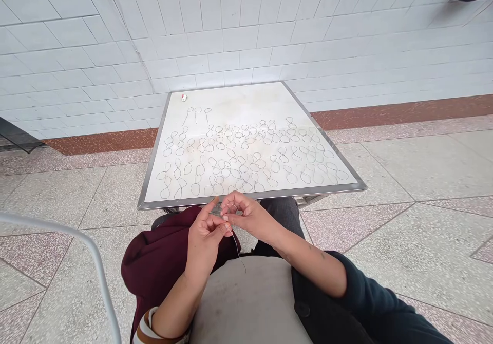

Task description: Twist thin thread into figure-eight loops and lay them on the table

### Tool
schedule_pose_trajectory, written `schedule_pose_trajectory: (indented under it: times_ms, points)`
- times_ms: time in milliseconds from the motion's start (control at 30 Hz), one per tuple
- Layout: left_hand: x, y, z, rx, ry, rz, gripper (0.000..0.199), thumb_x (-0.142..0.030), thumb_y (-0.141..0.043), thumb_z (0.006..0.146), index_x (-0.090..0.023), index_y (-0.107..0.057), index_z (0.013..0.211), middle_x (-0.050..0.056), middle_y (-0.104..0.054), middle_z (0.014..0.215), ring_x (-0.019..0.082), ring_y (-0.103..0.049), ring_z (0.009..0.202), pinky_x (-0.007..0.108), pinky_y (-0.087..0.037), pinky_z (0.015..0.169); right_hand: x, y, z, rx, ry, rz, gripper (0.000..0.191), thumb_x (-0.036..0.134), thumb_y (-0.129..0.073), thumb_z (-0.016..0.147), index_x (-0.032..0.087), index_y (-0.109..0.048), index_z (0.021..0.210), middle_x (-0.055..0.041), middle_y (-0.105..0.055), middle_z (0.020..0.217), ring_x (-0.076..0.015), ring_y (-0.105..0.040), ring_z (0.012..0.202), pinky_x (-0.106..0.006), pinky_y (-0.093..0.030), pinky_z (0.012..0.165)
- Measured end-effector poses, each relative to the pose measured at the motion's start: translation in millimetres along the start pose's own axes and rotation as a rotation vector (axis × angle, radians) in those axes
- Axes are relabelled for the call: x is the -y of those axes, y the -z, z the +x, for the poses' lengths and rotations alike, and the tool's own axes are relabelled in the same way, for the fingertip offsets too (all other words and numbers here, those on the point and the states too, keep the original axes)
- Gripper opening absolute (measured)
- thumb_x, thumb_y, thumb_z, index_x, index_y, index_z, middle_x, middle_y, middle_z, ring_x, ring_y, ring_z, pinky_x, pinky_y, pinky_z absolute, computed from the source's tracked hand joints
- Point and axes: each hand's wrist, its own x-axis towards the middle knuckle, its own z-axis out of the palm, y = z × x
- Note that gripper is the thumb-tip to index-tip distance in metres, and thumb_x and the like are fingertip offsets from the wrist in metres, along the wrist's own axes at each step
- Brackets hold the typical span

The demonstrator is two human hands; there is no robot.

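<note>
Just in front of the table's near edge, my left hand (208, 231) and my right hand (242, 214) meet, both pinching a thin wire (238, 249). Its loose end hangs down over my lap, and a curved part shows between the fingers of my right hand. On the white table (246, 100) lie many thin wire pieces bent into figure-eight shapes (195, 189), set out in rough rows. Three wires with a single loop and a straight tail (208, 112) lie at the back left.
A small white and red object (184, 97) sits in the table's back left corner. A tiled wall (239, 41) stands behind the table. A pale curved tube (94, 251) is at the left, beside dark red cloth (154, 262) near my left arm.
</note>
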Motion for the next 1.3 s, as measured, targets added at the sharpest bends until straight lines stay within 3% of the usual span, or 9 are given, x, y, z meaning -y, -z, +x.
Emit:
schedule_pose_trajectory:
  times_ms: [133,333,500,633,733,900,1033,1167,1300]
  points:
    - [-2,-1.3,1,0.003,0.017,0.051,0.058,-0.017,-0.07,0.073,-0.019,-0.056,0.129,-0.005,-0.063,0.066,0.012,-0.061,0.062,0.03,-0.052,0.074,-4,2,1,0.013,-0.007,-0.093,0.015,0.016,-0.06,0.077,0.023,-0.058,0.09,0.0017,-0.06,0.088,-0.0104,-0.048,0.068,-0.026,-0.042,0.065]
    - [0,0.0,4,0.042,0.041,0.147,0.056,-0.016,-0.068,0.073,-0.02,-0.059,0.127,-0.004,-0.059,0.067,0.013,-0.06,0.063,0.03,-0.053,0.069,-14,2,2,0.035,-0.071,-0.023,0.016,0.016,-0.061,0.075,0.022,-0.057,0.089,0.0021,-0.057,0.088,-0.0097,-0.048,0.066,-0.025,-0.042,0.062]
    - [4,-1.1,9,0.034,0.026,0.136,0.046,-0.014,-0.065,0.073,-0.02,-0.063,0.119,-0.005,-0.057,0.067,0.013,-0.058,0.064,0.03,-0.052,0.068,-14,-1,4,-0.055,-0.004,-0.176,0.013,0.016,-0.059,0.078,0.023,-0.059,0.088,0.0027,-0.06,0.087,-0.0082,-0.045,0.061,-0.025,-0.039,0.062]
    - [6,-3.7,10,0.002,-0.038,-0.017,0.043,-0.02,-0.07,0.077,-0.02,-0.061,0.119,-0.004,-0.064,0.071,0.011,-0.059,0.066,0.03,-0.049,0.078,-11,1,8,-0.037,-0.015,0.111,0.017,0.027,-0.067,0.078,0.023,-0.059,0.092,0.0025,-0.057,0.083,-0.0089,-0.048,0.063,-0.024,-0.041,0.06]
    - [9,-6.8,8,-0.013,-0.068,-0.186,0.046,-0.021,-0.073,0.077,-0.021,-0.06,0.121,-0.002,-0.069,0.078,0.011,-0.06,0.071,0.03,-0.049,0.081,-10,3,9,-0.051,-0.041,0.296,0.025,0.032,-0.073,0.075,0.023,-0.06,0.094,0.0032,-0.055,0.083,-0.0064,-0.041,0.057,-0.019,-0.033,0.05]
    - [14,-13.8,5,-0.056,0.036,-0.447,0.051,-0.018,-0.076,0.074,-0.023,-0.061,0.122,0.001,-0.072,0.09,0.013,-0.064,0.084,0.027,-0.049,0.08,-10,2,8,-0.104,-0.052,0.314,0.026,0.036,-0.074,0.075,0.025,-0.062,0.095,0.0019,-0.054,0.085,-0.0074,-0.043,0.061,-0.018,-0.031,0.048]
    - [17,-17.4,3,-0.099,0.086,-0.556,0.051,-0.017,-0.076,0.074,-0.024,-0.061,0.122,-0.001,-0.071,0.087,0.01,-0.064,0.08,0.023,-0.048,0.072,-9,0,8,-0.1,-0.038,0.308,0.022,0.036,-0.073,0.076,0.024,-0.062,0.091,0.0041,-0.049,0.075,-0.0069,-0.038,0.057,-0.019,-0.028,0.046]
    - [16,-16.4,2,-0.113,0.023,-0.498,0.061,-0.017,-0.076,0.074,-0.024,-0.054,0.13,-0.004,-0.067,0.076,0.009,-0.059,0.07,0.021,-0.046,0.062,-6,0,9,-0.054,-0.057,0.278,0.02,0.035,-0.073,0.076,0.022,-0.061,0.088,0.0047,-0.047,0.069,-0.0073,-0.037,0.056,-0.019,-0.026,0.046]
    - [13,-11.6,2,-0.082,-0.075,-0.317,0.064,-0.021,-0.074,0.077,-0.022,-0.05,0.136,-0.004,-0.065,0.072,0.009,-0.055,0.062,0.023,-0.046,0.062,-4,1,9,-0.028,-0.116,0.242,0.022,0.035,-0.073,0.075,0.021,-0.061,0.087,0.0046,-0.046,0.069,-0.007,-0.035,0.056,-0.018,-0.025,0.045]
